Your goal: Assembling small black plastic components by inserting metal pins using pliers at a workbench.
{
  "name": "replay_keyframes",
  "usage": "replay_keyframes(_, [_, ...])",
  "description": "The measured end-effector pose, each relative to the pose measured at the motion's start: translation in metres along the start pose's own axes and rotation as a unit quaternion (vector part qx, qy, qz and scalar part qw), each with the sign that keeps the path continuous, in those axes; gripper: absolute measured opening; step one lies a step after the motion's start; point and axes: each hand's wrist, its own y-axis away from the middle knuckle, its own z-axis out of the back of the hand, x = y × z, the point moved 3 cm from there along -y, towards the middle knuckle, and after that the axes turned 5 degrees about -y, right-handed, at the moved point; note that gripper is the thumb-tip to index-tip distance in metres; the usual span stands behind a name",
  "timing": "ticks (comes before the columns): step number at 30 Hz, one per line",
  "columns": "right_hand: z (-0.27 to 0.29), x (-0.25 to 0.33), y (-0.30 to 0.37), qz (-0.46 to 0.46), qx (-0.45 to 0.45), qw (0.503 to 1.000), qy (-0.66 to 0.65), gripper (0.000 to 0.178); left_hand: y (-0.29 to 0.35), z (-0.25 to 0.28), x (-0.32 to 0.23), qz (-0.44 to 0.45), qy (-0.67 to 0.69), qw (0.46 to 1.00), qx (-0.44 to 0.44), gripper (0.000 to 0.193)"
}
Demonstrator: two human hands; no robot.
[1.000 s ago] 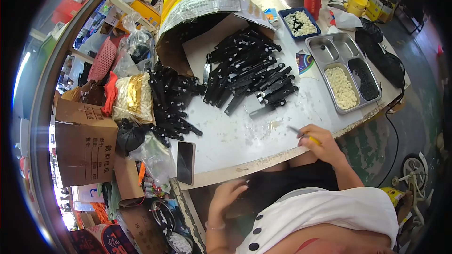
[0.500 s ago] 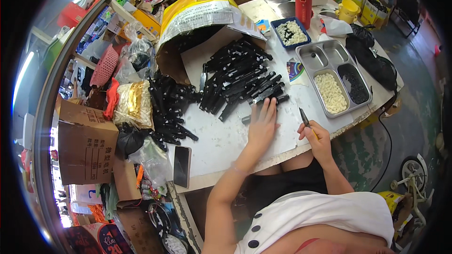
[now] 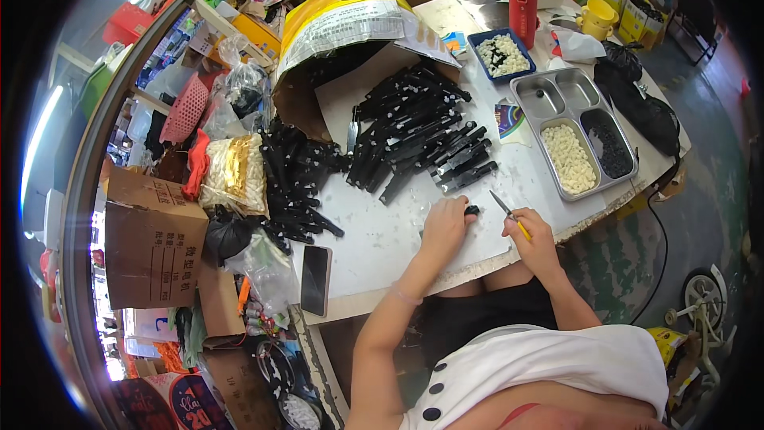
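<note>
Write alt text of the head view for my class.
A person's left hand holds a black part at a white tabletop; the right hand grips a pointed tool. Beyond lie heaped black pieces, with a divided metal tray to the right.

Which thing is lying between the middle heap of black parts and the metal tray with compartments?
In the head view, a colourful card lies between the middle heap of black parts and the metal tray.

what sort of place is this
Probably a small assembly workshop: a heap of black parts lies on a white worktable, near a metal tray of small white pieces and black ones.
</note>
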Motion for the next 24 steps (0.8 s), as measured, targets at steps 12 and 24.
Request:
replay_keyframes(12, [-0.026, 0.009, 0.004, 0.013, 0.068, 0.996, 0.050, 0.021, 0.034, 0.042, 0.012, 0.281, 0.215, 0.928, -0.120, 0.029])
replay_keyframes(24, [-0.050, 0.040, -0.002, 0.119, 0.090, 0.985, 0.085, 0.017, 0.034, 0.078, -0.015, 0.049, -0.085, 0.985, -0.138, 0.032])
